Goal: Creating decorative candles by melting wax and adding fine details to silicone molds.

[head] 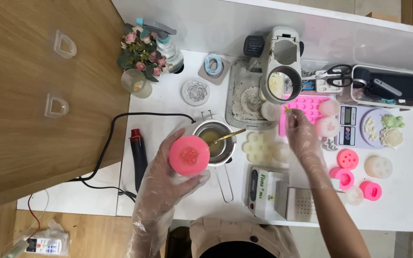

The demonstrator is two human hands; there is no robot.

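The left hand (161,191), in a clear plastic glove, is raised closest to the camera and grips a round pink mould (189,155) by its rim, fingers curled under and around it, its open face up. The mould sits at the fingertips, just left of a small metal pot (218,143) holding yellowish liquid and a spoon (228,136). Left of the hand a black tool (139,153) lies on the white table (168,110) with its cord trailing off. Right of the pot lies a pale flower mould (259,147). The right hand (302,136), also gloved, is pinched shut on a thin stick (287,111) over a pink tray (307,107). Further right are a scale (350,126) and several small pink moulds (347,159).
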